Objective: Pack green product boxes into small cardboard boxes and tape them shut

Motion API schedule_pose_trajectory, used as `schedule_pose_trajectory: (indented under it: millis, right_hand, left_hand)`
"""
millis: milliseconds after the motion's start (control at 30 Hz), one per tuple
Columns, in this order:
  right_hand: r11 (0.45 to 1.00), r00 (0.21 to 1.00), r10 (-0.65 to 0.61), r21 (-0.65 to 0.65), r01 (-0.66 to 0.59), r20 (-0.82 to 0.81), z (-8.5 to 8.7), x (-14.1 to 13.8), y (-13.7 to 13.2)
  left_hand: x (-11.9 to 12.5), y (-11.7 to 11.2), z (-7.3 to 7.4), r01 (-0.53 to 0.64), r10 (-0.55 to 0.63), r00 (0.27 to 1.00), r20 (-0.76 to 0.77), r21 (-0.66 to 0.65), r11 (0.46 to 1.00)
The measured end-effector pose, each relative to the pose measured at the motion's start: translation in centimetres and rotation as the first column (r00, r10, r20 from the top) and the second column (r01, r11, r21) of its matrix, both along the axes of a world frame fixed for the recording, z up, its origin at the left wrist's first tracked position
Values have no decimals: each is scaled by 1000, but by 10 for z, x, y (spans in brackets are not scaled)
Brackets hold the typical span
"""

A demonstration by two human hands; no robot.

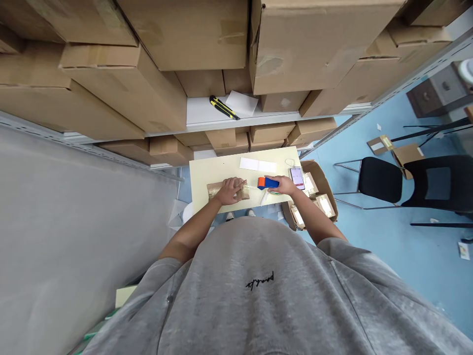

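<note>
A small brown cardboard parcel point(215, 190) lies on the pale yellow table point(207, 170). My left hand point(231, 191) rests flat on top of it, fingers spread, pressing it down. My right hand point(285, 185) is closed round the blue handle of a tape dispenser point(266, 183) with an orange end, held just right of the parcel. A strip of clear tape point(252, 187) runs from the dispenser to the parcel.
White paper slips point(257, 164) and a phone point(297, 177) lie on the table. An open carton of small packets point(314, 197) stands at its right. Shelves stacked with cardboard boxes point(318, 44) rise ahead, with a yellow utility knife point(223, 108) on one shelf. Black chairs point(406, 182) stand at right.
</note>
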State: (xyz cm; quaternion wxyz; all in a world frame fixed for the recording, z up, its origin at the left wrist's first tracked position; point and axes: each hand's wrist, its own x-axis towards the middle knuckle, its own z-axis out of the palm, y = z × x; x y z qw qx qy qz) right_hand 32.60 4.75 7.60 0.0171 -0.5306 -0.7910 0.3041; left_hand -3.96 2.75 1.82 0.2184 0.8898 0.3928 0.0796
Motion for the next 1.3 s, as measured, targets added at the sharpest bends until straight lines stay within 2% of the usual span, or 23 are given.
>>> schedule_pose_trajectory:
  millis: [133, 300, 533, 733, 900, 1067, 1300]
  right_hand:
    - [990, 993, 80, 106, -90, 89, 20, -21, 4]
    - [957, 959, 175, 193, -219, 220, 57, -52, 17]
    - [924, 857, 284, 117, -365, 431, 101, -84, 29]
    - [903, 737, 358, -13, -429, 574, 120, -112, 27]
    - [919, 657, 352, -112, -378, 667, 111, -120, 22]
    - [932, 697, 343, -132, -338, 629, 82, -118, 14]
    - [947, 736, 317, -165, -275, 598, 38, -121, 9]
  left_hand:
    - [-16, -1, 7, -77, 74, 989, 125, 17, 997]
    - [-27, -7, 11, -178, 182, 960, 214, -39, 983]
    - [-30, -17, 12, -154, 140, 967, 211, 54, 987]
    - [-14, -17, 12, -60, 32, 980, 196, 137, 989]
    - [9, -15, 20, -13, -2, 992, 125, 117, 993]
    - [20, -19, 20, -12, 11, 999, 48, 38, 999]
    - [27, -22, 6, -36, 36, 999, 5, -36, 999]
